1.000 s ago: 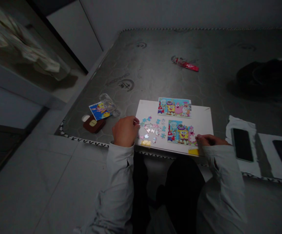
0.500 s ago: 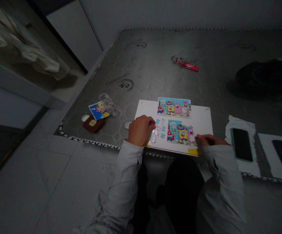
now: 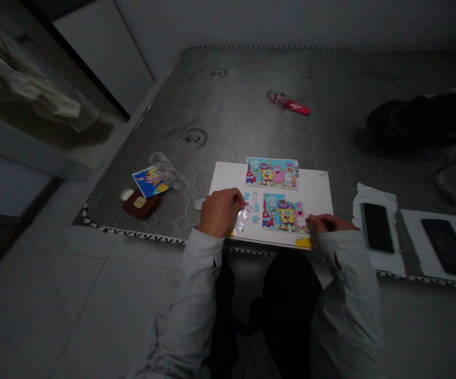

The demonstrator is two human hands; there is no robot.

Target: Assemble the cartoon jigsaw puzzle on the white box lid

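A white sheet point(image 3: 314, 189) lies at the near edge of a grey patterned surface point(image 3: 251, 116). On it are a finished cartoon picture point(image 3: 272, 172) at the back and a partly built jigsaw point(image 3: 283, 212) in front. Loose puzzle pieces point(image 3: 250, 207) lie left of the jigsaw. My left hand point(image 3: 220, 212) is curled over those pieces, fingertips pinched among them; what it holds is hidden. My right hand point(image 3: 324, 223) rests closed at the jigsaw's lower right corner, beside a yellow tab point(image 3: 302, 242).
A clear plastic bag with a cartoon card point(image 3: 154, 179) and a brown box point(image 3: 141, 203) lie to the left. A red wrapper point(image 3: 289, 103) lies farther back. Two dark phones point(image 3: 376, 227) point(image 3: 446, 240) rest on white paper at the right. A dark bundle point(image 3: 417, 118) lies back right.
My left hand has moved right, from the sheet's left edge onto the loose pieces. The right hand has stayed at the jigsaw's corner. The view has shifted slightly.
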